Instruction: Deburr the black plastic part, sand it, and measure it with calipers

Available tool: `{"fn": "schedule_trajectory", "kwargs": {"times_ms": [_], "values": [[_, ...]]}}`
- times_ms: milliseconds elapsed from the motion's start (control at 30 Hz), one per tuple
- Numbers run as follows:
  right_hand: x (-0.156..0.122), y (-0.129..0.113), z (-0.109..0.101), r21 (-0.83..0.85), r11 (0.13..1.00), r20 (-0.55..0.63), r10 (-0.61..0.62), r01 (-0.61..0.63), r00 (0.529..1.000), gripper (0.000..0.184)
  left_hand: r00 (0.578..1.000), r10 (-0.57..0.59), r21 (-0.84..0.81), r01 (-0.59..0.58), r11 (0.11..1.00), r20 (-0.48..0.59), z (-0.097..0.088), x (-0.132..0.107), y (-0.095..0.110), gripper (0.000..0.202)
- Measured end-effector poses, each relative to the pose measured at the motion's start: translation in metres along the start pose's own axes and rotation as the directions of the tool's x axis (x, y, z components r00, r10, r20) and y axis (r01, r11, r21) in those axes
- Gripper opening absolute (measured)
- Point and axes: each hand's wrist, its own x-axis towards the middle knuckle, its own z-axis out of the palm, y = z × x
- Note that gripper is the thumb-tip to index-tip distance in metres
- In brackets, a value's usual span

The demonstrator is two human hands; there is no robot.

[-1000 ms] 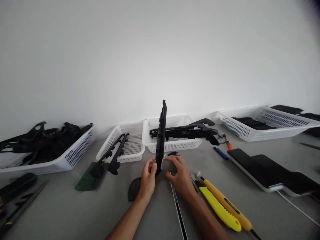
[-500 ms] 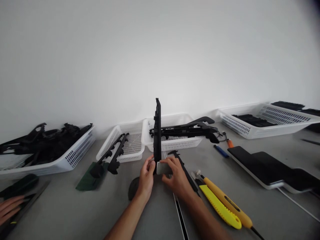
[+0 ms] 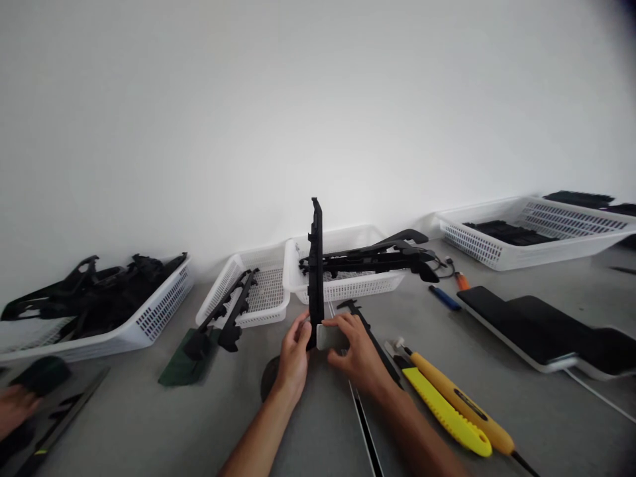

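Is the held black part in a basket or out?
Out: the left hand holds the black part near one end; it crosses in front of a white basket.

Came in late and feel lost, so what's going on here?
The person's left hand holds a long black strip upright, and the right hand pinches a small pale block beside its lower end; whether the two touch is unclear. White baskets with black pieces stand beyond, a yellow cutter lies to the right, and another person's hand shows at far left.
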Motion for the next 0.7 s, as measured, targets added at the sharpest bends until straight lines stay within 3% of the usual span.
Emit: {"fn": "schedule_trajectory", "kwargs": {"times_ms": [300,500,633,700], "values": [[-0.002,0.002,0.005,-0.169,0.986,-0.082,0.001,-0.015,0.997,0.055,1.000,-0.007,0.065,0.008,0.998,-0.012,-0.002,0.001,0.000,0.066],[-0.002,0.002,0.000,-0.112,0.991,-0.071,-0.082,0.074,0.994,0.062,0.998,-0.038,0.134,0.031,0.991,0.052,-0.003,0.000,0.005,0.074],[-0.001,0.008,-0.004,-0.084,0.993,-0.099,-0.090,0.081,0.991,0.058,0.982,0.074,0.293,-0.123,0.948,0.173,-0.005,-0.002,0.008,0.070],[-0.001,0.013,-0.006,-0.069,0.995,-0.120,-0.078,0.070,0.990,0.055,0.966,0.094,0.367,-0.180,0.913,0.241,-0.006,-0.002,0.009,0.078]]}}
